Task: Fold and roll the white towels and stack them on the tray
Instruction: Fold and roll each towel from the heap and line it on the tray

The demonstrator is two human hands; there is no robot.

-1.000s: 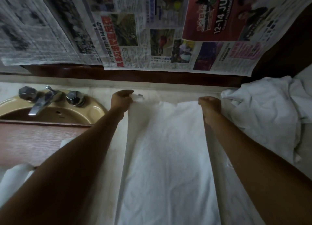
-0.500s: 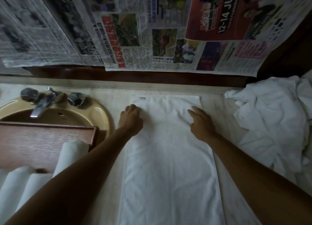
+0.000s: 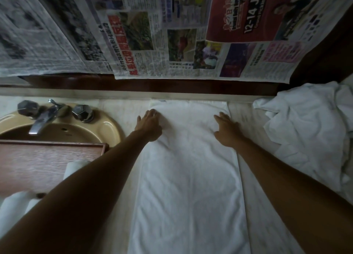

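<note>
towel (image 3: 189, 177) flat on counter, hands (image 3: 150, 126) pressing its far corners

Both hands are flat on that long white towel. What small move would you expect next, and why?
Probably rolling it from the far end: the folded towel lies flat in a long strip, the left hand and right hand press near that end, and rolled towels sit on the tray.

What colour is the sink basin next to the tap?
The sink basin is a tan, yellowish beige, seen in the head view.
</note>
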